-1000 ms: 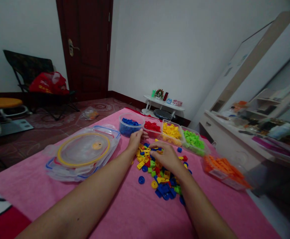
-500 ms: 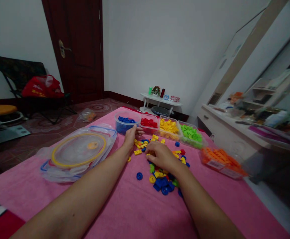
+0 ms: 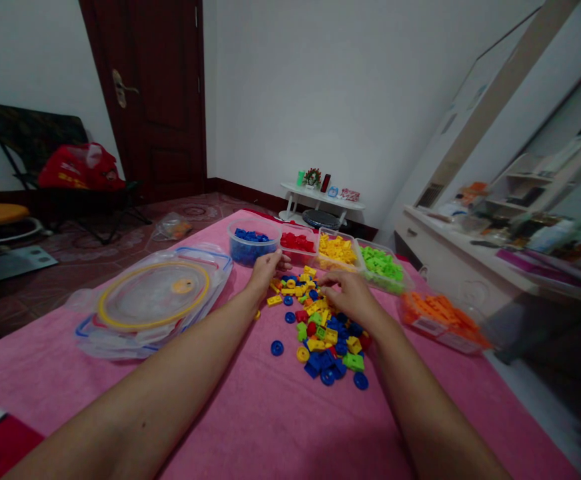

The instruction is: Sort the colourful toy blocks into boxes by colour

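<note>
Loose toy blocks (image 3: 330, 337) in yellow, blue, red and lime lie in a heap on the pink-covered counter (image 3: 250, 420), between the two forearms. Blue wheels (image 3: 277, 347) sit at the near and left edges of the heap. Right hand (image 3: 346, 293) comes in from the near right, palm down, its wrist low beside the heap and its fingers bent over the upper right part; thumb and forefinger point left (whether this grip pinches a block, I cannot tell). Left hand (image 3: 266, 272) reaches forward on a long, nearly straight forearm, thumb uppermost, its grip loosely spread, with the fingertips at the far left edge of the heap. Just beyond that hand stands a round tub (image 3: 253, 257) of blue pieces, and running rightward from it are a red-filled tray (image 3: 298, 257), a yellow-filled tray (image 3: 338, 265) and a green-filled tray (image 3: 383, 285). Farther right is an orange-filled box (image 3: 428, 325). Stacked clear lids (image 3: 145, 297), the round one yellow-rimmed, rest left of the left forearm.
</note>
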Available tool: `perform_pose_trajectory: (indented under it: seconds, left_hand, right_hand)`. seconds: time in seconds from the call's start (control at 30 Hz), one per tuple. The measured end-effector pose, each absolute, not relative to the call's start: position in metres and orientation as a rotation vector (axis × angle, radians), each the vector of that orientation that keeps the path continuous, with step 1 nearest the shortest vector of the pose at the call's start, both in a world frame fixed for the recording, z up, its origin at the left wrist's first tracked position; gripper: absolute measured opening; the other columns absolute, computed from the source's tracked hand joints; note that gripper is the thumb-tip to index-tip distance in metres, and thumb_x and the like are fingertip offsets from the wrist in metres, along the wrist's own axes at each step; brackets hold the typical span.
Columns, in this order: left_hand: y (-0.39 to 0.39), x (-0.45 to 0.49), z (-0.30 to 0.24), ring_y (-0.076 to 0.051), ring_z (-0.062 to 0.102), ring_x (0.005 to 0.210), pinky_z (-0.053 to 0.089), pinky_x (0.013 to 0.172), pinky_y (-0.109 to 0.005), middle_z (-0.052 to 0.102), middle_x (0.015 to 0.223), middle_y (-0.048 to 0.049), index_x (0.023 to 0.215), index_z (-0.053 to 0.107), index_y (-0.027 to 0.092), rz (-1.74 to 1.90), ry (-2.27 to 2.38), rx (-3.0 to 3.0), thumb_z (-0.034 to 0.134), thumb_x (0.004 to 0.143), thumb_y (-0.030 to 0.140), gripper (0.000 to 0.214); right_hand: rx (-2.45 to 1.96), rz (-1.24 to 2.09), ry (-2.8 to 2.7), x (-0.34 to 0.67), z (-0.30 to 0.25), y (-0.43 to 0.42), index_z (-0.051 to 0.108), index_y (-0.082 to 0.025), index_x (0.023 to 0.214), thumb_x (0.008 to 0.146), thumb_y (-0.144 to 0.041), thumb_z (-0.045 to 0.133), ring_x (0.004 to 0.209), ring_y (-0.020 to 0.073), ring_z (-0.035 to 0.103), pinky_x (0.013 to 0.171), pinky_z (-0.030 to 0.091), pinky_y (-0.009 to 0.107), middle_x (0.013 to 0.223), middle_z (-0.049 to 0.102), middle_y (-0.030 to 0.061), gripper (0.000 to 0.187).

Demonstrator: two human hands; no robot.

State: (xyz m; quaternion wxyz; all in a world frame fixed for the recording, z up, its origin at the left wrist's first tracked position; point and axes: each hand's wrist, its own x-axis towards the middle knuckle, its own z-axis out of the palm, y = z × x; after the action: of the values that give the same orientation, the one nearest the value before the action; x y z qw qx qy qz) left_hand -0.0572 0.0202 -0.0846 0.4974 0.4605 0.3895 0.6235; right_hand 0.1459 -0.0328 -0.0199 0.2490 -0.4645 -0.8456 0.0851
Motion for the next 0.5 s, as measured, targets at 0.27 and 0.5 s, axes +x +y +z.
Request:
perform_pose_trajectory:
  seconds: [0.27,0.5]
  left_hand:
    - [0.018,-0.061,-0.082,-0.014,0.061,0.060,0.043,0.055,-0.023,0.067,0.072,-0.0103,0.080,0.064,0.010,1.558,0.906,1.012,0.047,0.076,0.062,0.055]
    - [0.017,-0.047,-0.081,-0.019,0.064,0.077,0.046,0.076,-0.030,0.070,0.084,-0.0127,0.081,0.065,0.010,1.381,0.825,0.968,0.046,0.075,0.066,0.059]
  right_hand:
    - [-1.091,0.103,-2.543,0.097,-0.037,-0.052,0.064,-0.021,0.111,0.076,-0.006,0.048,0.102,0.0197,0.056,0.089,0.039,0.032,0.109,0.066,0.0065,0.040]
    - [-1.284,-0.016,-2.465,0.103,-0.033,-0.049,0.068,-0.019,0.102,0.079,-0.013,0.049,0.096,0.0187,0.059,0.085,0.040,0.028,0.103,0.068,0.0067,0.031]
